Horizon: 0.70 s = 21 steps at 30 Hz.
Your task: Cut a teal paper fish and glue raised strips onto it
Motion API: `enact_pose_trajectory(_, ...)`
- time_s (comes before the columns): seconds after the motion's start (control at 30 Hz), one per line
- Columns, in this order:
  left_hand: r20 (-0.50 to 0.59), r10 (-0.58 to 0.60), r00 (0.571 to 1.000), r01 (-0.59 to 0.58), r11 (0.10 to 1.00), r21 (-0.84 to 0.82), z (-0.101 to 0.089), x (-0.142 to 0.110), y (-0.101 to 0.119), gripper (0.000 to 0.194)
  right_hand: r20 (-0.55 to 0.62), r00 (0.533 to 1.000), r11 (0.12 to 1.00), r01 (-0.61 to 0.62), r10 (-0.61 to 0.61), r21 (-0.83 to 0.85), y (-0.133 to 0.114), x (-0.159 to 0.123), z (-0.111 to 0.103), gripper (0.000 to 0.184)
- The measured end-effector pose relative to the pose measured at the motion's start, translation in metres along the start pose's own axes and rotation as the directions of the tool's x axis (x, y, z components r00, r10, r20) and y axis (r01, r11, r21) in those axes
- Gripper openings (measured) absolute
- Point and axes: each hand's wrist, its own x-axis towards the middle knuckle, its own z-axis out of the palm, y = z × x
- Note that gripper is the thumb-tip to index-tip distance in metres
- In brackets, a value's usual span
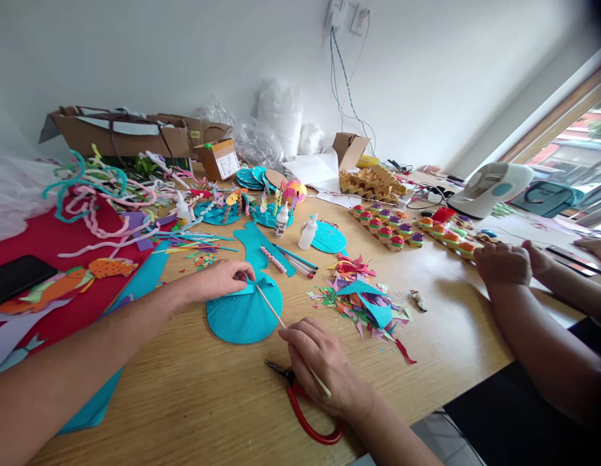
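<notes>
My left hand (221, 279) rests on the far edge of a teal paper disc (242, 317) lying on the wooden table (193, 401), its fingers curled and pinching a small teal paper piece there. My right hand (322, 366) is closed round a thin wooden stick (271, 309), whose tip reaches up to the fingers of the left hand over the disc. Red-handled scissors (305, 408) lie on the table under my right hand.
A heap of coloured paper scraps (365, 301) lies right of the disc. Two glue bottles (294, 225), finished teal craft discs, pipe cleaners (101, 188), cardboard boxes and egg trays with coloured balls (392, 230) crowd the far side. Another person's arms (537, 304) rest at the right. A phone (13, 277) lies at the left.
</notes>
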Motion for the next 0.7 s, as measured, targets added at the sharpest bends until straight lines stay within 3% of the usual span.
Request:
enact_pose_trajectory(0.37,0.03,-0.086,0.996,0.086,0.996,-0.022,-0.024,-0.025,0.0,0.033,-0.008,0.999,0.999,-0.035,0.036,0.015,0.0,0.001,-0.002,0.024)
enact_pose_trajectory(0.7,0.064,-0.091,0.994,0.098,0.988,-0.118,-0.019,-0.021,-0.005,0.034,-0.092,0.993,0.994,-0.062,0.07,0.085,-0.008,0.004,-0.009,0.025)
